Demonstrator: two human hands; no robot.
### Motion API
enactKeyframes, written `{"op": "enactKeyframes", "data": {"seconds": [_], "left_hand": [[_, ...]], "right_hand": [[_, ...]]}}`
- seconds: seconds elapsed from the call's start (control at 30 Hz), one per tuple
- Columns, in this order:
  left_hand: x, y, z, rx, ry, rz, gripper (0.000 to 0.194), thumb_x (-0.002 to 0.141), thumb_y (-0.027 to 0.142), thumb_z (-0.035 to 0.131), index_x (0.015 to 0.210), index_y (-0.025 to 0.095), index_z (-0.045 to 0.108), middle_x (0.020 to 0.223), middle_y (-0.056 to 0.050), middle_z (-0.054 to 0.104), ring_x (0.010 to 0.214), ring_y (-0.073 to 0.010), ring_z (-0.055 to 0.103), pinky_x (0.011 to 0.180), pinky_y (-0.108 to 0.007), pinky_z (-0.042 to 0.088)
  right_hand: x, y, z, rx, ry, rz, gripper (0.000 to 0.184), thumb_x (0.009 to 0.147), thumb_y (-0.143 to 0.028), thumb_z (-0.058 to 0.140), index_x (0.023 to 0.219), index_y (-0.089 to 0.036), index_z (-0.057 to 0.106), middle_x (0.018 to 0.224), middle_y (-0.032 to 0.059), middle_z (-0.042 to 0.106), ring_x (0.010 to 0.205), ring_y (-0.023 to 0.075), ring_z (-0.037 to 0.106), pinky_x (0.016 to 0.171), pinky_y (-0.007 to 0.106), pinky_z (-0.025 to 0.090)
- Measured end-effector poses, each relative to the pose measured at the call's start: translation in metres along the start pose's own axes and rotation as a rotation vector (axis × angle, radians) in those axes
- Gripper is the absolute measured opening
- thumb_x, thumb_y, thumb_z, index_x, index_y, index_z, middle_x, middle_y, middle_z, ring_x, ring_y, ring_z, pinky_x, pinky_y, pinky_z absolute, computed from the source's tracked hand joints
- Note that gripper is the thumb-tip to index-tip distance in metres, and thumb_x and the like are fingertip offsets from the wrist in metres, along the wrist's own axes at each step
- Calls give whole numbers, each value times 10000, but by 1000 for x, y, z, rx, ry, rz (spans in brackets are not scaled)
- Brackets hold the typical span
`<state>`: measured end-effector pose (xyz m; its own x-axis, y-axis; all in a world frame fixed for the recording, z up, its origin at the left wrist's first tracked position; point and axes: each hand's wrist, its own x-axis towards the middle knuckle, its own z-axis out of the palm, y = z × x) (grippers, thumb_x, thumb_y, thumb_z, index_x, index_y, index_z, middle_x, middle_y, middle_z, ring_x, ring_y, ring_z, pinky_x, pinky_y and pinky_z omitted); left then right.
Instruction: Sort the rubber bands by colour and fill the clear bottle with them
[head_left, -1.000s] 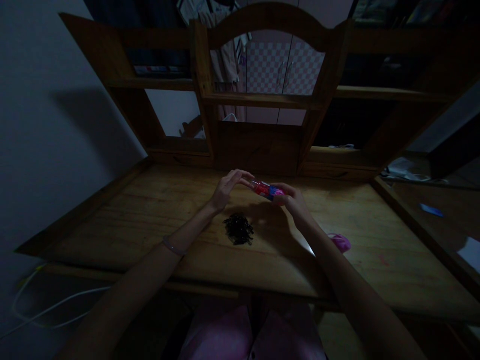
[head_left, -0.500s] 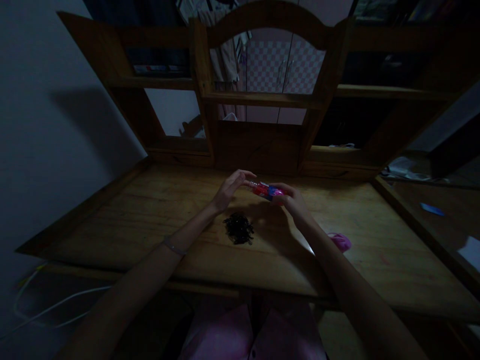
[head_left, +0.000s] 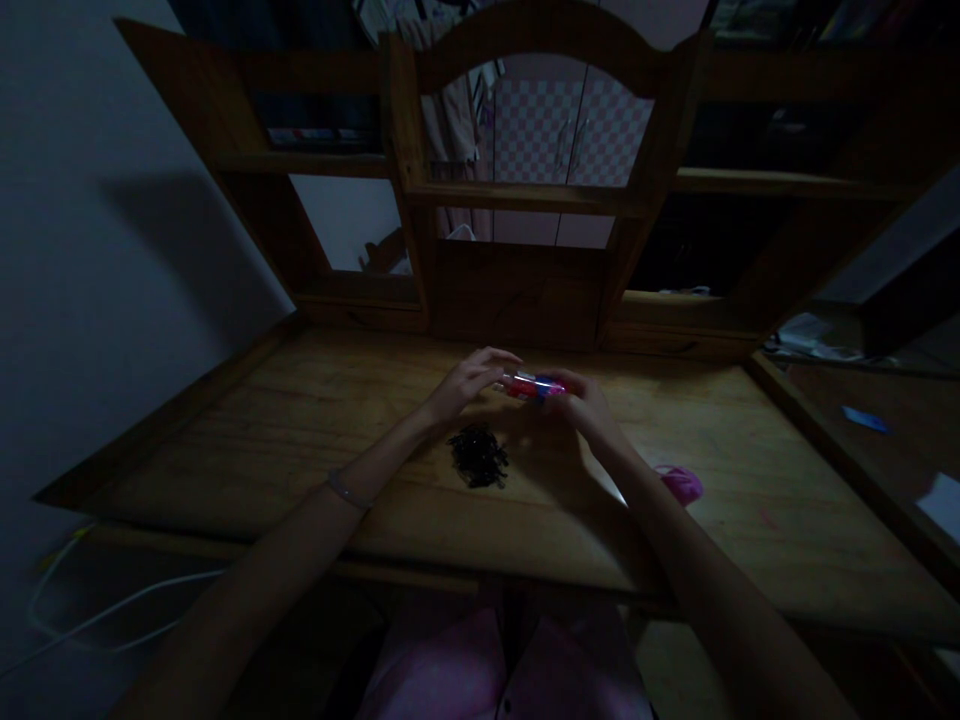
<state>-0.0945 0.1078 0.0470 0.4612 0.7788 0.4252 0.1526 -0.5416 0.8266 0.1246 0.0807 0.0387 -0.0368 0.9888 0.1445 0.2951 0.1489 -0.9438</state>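
Over the desk I hold a small clear cylindrical container [head_left: 525,386] with red, blue and pink showing in it. It lies nearly level; whether the colours are contents or a label, I cannot tell. My right hand [head_left: 581,402] is closed around its pink right end. At the clear left end, my left hand [head_left: 466,385] has its thumb and fingers closed on the tip, the upper finger stretched over it. Below my left hand, a loose heap of small black pieces [head_left: 478,456] sits on the wood, too dark to name. A pink item [head_left: 681,485] lies beside my right forearm.
The wooden desk [head_left: 300,440] has a shelf unit [head_left: 517,197] along its back edge. To the right, a lower surface carries a blue packet [head_left: 865,418] and white paper [head_left: 941,505]. A white cable [head_left: 120,612] hangs at the lower left.
My left hand has shifted slightly right and down onto the container's left end. The container has turned a little and is more level. The black heap has not moved.
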Motion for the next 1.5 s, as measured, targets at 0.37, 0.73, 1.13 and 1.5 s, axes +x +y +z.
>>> {"op": "enactKeyframes", "data": {"seconds": [0.37,0.73,1.13,1.5], "left_hand": [[1,-3,6,-80,-131,31,234,915,327,555,994,231,753,1321,-85,582,1235,-272,523,1068,-455,394],[5,-8,6,55,113,89,179,834,372,683,904,230,766,1142,-76,659,1096,-231,599,1002,-430,454],[6,-5,5,56,187,83,195,846,377,667,924,225,762,1197,-82,632,1148,-228,566,1022,-427,442],[4,-1,10,-21,118,42,236,898,361,590,898,206,768,1188,-87,644,1147,-238,570,1024,-419,437]], "right_hand": [[1,5,-2,80,0,23,451,571,-215,555,982,-186,739,911,23,729,897,235,630,780,316,478],[0,1,-3,137,33,89,471,573,-236,561,1007,-186,738,912,25,722,931,240,613,826,336,458],[1,-3,-5,155,-15,109,481,578,-247,587,1034,-200,731,941,22,724,965,245,611,845,335,452],[2,3,-2,108,-29,108,492,583,-256,571,1044,-193,732,945,30,730,916,236,623,802,329,468]]}}
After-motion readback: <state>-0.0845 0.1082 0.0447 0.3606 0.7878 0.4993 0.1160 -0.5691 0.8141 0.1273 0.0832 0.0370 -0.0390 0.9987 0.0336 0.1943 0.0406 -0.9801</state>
